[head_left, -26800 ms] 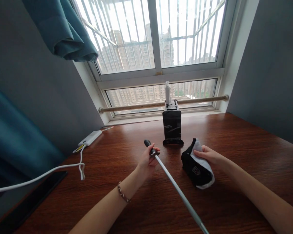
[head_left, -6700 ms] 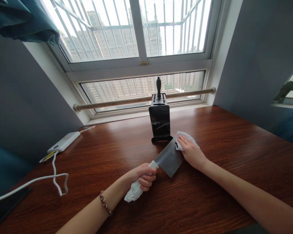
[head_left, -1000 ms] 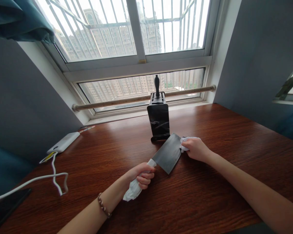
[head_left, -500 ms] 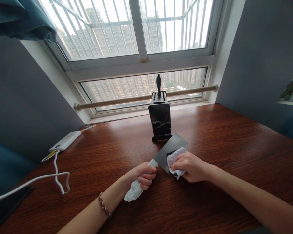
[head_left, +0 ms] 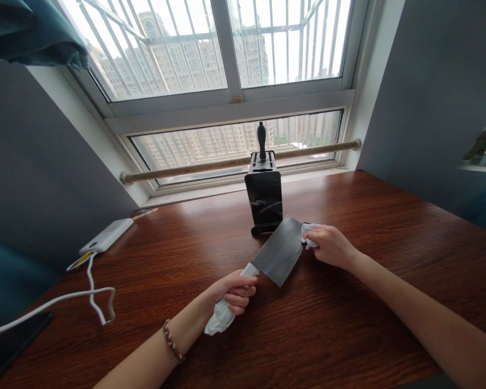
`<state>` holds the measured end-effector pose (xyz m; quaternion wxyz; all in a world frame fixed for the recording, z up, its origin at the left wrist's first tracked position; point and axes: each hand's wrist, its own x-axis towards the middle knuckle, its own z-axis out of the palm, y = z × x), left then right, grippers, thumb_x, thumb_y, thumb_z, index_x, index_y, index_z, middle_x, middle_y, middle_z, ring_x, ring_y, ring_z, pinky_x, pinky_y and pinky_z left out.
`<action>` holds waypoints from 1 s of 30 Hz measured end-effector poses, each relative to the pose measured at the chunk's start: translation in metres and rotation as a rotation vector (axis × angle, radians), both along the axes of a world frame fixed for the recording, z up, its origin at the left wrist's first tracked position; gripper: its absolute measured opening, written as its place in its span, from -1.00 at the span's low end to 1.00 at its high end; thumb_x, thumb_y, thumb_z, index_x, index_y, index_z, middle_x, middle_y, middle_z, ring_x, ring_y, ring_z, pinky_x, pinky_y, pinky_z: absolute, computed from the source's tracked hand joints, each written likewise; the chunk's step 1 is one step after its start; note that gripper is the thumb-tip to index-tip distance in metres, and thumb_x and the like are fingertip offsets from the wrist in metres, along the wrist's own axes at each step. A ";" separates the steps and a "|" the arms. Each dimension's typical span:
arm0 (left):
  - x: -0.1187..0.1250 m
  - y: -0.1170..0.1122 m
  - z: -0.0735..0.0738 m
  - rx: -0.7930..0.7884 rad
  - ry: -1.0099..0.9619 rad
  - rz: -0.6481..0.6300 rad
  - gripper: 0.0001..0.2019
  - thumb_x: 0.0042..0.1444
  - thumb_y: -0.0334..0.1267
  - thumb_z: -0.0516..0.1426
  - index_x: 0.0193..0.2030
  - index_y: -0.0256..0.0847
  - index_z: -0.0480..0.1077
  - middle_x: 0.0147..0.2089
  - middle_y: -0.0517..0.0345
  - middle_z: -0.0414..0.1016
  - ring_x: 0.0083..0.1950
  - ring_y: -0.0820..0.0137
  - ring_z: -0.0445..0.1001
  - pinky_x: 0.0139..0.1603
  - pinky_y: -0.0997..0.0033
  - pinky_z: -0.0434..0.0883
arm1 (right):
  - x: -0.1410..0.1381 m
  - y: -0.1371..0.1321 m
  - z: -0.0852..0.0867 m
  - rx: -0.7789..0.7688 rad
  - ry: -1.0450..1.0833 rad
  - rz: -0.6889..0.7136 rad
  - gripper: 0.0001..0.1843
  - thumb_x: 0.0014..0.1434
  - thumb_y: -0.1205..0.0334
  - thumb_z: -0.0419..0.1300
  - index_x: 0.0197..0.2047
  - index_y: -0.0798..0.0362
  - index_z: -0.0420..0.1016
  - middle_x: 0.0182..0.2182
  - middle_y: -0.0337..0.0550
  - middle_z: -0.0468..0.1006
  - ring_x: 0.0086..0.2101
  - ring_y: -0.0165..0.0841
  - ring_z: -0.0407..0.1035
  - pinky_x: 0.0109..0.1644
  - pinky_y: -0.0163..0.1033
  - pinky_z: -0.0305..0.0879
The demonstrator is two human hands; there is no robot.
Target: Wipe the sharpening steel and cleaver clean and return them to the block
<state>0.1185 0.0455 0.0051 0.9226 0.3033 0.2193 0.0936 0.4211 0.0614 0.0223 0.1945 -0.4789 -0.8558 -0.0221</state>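
Left hand has a closed grip round the white handle of the cleaver, blade angled up and away just past that grip. Right hand pinches a white cloth against the blade's far corner. Imo wipe from the spine side, cloth flat, fingers off the edge, left grip firm. Count: one cleaver, one cloth, one knife block just beyond the right grip with one black handle in it, one power bank and one cable well left on the tabletop.
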 end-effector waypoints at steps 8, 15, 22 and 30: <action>-0.002 0.002 -0.005 0.020 -0.007 -0.018 -0.82 0.08 -0.36 0.09 -0.45 -0.19 0.12 -0.73 0.48 -0.04 -0.78 0.70 -0.30 -0.77 0.70 -0.08 | 0.006 0.005 -0.001 -0.021 -0.062 -0.164 -0.68 -0.07 0.49 0.03 -0.26 0.10 0.48 -0.30 -0.06 0.52 -0.21 -0.23 0.36 -0.13 -0.27 0.19; -0.001 0.000 -0.001 0.035 -0.014 -0.017 -0.83 0.10 -0.37 0.07 -0.44 -0.18 0.12 -0.73 0.48 -0.08 -0.76 0.68 -0.32 -0.77 0.71 -0.08 | 0.007 0.006 0.000 -0.029 -0.101 -0.227 -0.69 -0.08 0.48 0.04 -0.26 0.08 0.46 -0.31 -0.06 0.50 -0.22 -0.24 0.34 -0.16 -0.28 0.19; -0.001 -0.001 0.000 0.040 -0.021 -0.026 -0.86 0.12 -0.38 0.04 -0.42 -0.18 0.14 -0.72 0.48 -0.06 -0.76 0.68 -0.31 -0.77 0.71 -0.08 | 0.005 0.005 -0.003 -0.018 -0.136 -0.204 -0.76 -0.11 0.48 0.03 -0.36 0.11 0.45 -0.40 -0.04 0.48 -0.27 -0.22 0.34 -0.14 -0.26 0.18; -0.002 0.000 -0.001 0.026 -0.018 -0.021 -0.86 0.12 -0.39 0.03 -0.43 -0.19 0.14 -0.72 0.48 -0.07 -0.76 0.68 -0.31 -0.76 0.70 -0.07 | 0.000 -0.001 0.001 -0.031 -0.139 -0.146 -0.81 -0.11 0.47 0.03 -0.42 0.10 0.42 -0.44 -0.05 0.46 -0.33 -0.25 0.36 -0.21 -0.27 0.19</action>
